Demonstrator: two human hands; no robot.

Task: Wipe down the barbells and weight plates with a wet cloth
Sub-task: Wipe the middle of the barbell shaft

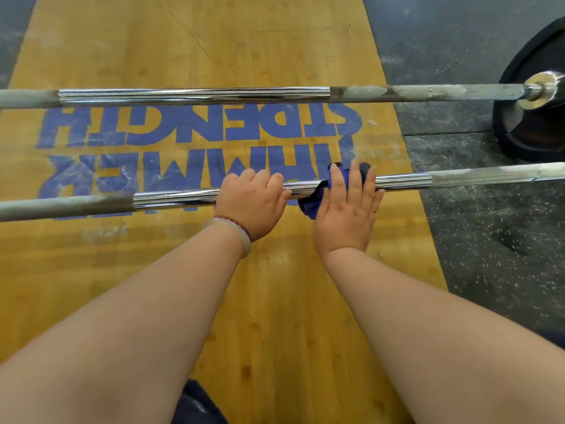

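Note:
Two steel barbells lie across a wooden lifting platform. The near barbell [171, 198] runs left to right in front of me. My left hand [252, 203] grips its smooth middle section from above. Just to the right, my right hand [348, 206] presses a blue cloth [312, 206] wrapped around the same bar; the cloth shows under the palm and past the fingertips. The far barbell [195, 94] lies parallel farther away, with chalky knurling toward its right end and a black weight plate [532, 127] on its sleeve at the right edge.
The yellow wooden platform [214, 41] carries large blue upside-down lettering between the bars. Dark speckled rubber flooring [489, 240] borders it on the right and at the far left. A bracelet circles my left wrist.

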